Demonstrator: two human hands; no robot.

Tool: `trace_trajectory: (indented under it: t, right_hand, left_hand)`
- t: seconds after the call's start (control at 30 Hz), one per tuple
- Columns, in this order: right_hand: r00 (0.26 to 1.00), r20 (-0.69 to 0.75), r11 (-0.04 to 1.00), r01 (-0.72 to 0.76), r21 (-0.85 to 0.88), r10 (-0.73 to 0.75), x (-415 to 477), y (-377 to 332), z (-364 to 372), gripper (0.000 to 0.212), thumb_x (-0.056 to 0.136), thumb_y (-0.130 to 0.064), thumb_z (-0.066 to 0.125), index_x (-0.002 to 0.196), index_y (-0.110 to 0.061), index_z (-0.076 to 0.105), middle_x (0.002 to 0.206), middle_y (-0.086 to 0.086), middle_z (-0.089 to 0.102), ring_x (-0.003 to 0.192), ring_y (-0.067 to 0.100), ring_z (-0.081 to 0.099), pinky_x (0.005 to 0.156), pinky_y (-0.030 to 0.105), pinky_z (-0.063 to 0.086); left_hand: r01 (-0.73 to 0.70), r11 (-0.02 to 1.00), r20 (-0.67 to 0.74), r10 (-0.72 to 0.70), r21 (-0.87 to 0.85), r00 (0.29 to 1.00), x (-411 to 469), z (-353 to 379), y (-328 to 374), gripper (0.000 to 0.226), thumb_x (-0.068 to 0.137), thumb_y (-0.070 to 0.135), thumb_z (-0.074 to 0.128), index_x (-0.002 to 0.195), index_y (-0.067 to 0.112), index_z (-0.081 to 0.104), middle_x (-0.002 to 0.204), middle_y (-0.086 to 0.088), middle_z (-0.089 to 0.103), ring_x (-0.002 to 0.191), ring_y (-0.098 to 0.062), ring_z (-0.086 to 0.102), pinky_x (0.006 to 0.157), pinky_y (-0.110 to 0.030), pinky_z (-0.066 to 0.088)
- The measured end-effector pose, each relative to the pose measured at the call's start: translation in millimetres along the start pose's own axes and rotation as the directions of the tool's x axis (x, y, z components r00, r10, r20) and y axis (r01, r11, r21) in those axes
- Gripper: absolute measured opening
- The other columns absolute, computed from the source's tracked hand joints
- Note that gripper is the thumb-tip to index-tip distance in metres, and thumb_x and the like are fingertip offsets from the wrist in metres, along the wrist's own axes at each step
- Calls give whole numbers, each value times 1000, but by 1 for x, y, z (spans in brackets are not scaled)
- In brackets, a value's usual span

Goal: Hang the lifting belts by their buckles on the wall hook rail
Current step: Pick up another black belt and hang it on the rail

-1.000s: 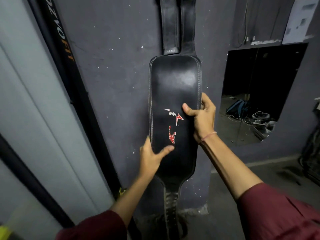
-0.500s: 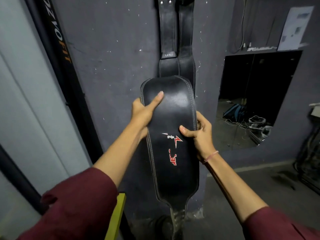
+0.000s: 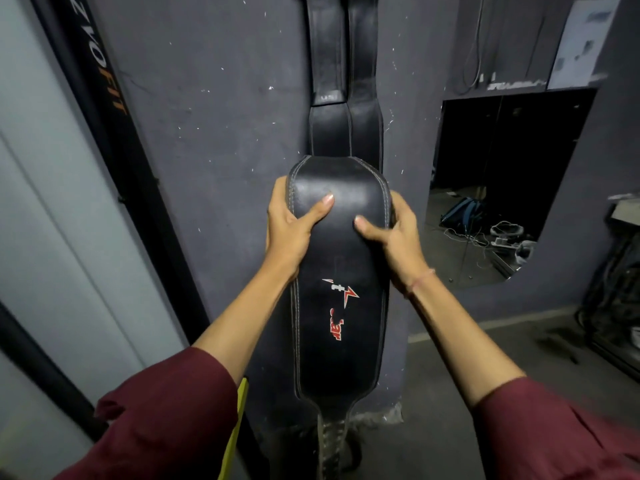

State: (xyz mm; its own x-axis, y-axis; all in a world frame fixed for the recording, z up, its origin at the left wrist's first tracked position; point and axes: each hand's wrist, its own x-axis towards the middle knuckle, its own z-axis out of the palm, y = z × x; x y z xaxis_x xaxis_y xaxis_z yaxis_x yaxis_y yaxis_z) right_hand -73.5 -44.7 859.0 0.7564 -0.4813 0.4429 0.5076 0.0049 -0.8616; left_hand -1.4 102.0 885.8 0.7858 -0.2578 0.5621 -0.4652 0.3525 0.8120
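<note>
Around mid-frame, I am gripping the lifting belt (image 3: 341, 341) by both edges — left hand (image 3: 291, 233) and right hand (image 3: 398, 244), thumbs in front — likely steadying it against the wall (image 3: 225, 133).

I note hung belt straps (image 3: 346, 129) just above my left hand (image 3: 285, 237) and right hand (image 3: 398, 244), blocking upward. Left of them, bare wall (image 3: 225, 133) lies open up to the black post (image 3: 114, 140).
</note>
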Motion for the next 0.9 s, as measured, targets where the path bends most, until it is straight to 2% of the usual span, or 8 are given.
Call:
trace_trajectory:
  t: [0.17,0.43,0.57,0.63,0.7,0.77,0.8,0.9]
  right_hand:
    - [991,35,991,-127,-31,128,-57,53,-4,40,82,7,72,118,-8,63,115,7,74,104,19,70,103,52,50]
    - [990,121,995,-84,57,77,27,-30,25,36,83,1,71,118,3,64,111,22,72,98,33,72,90,46,58]
    - [990,141,1000,-28,10,27,4,-5,23,49,70,4,78,117,2,63,106,19,71,96,29,68,93,51,54]
    - [984,180,1000,-6,-10,7,-7,3,18,49,69,9,77,114,0,63,101,12,69,95,26,66,92,51,52]
    - [973,229,1000,8,-25,-2,-15,6,11,48,69,16,75,113,0,61,99,6,68,94,22,65,91,47,52]
    - [964,265,999,-2,-49,15,-22,8,5,48,70,18,73,112,-1,60,98,5,67,93,21,64,88,43,52]
    - [963,269,998,-13,-62,29,-26,9,2,48,71,18,73,112,-1,60,99,6,67,93,21,65,86,41,53]
    - [956,280,993,-62,-98,88,-34,12,-8,40,75,9,75,110,-1,58,98,8,67,91,21,66,82,37,56]
  left_hand:
    - [-20,1000,-49,21,16,999,7,-12,3,41,83,3,77,117,4,54,111,-14,69,104,-26,68,96,-47,55]
    - [-36,999,-8,36,-29,999,-8,-17,2,36,84,3,75,113,5,54,108,-11,68,102,-22,68,93,-41,56]
    - [165,983,-157,-152,77,976,0,-29,-10,35,86,45,72,93,11,64,87,-7,69,82,-18,65,83,-46,56]
    - [428,903,-143,-420,33,896,15,-36,-11,48,82,56,70,92,9,71,92,-12,75,83,-24,71,82,-47,58]
    - [654,757,25,-653,-16,757,28,-44,-9,57,81,53,72,109,3,71,106,-17,74,94,-30,73,85,-47,60]
    - [743,667,117,-734,-61,669,33,-47,-6,50,87,37,70,120,1,63,104,-16,71,89,-28,72,80,-44,61]
    - [748,655,122,-738,-107,663,33,-44,-7,45,88,26,69,124,1,59,99,-15,70,81,-25,72,72,-42,63]
    - [612,779,57,-610,-134,790,20,-28,-13,34,92,3,61,124,-4,55,88,-15,69,63,-19,72,57,-33,61]
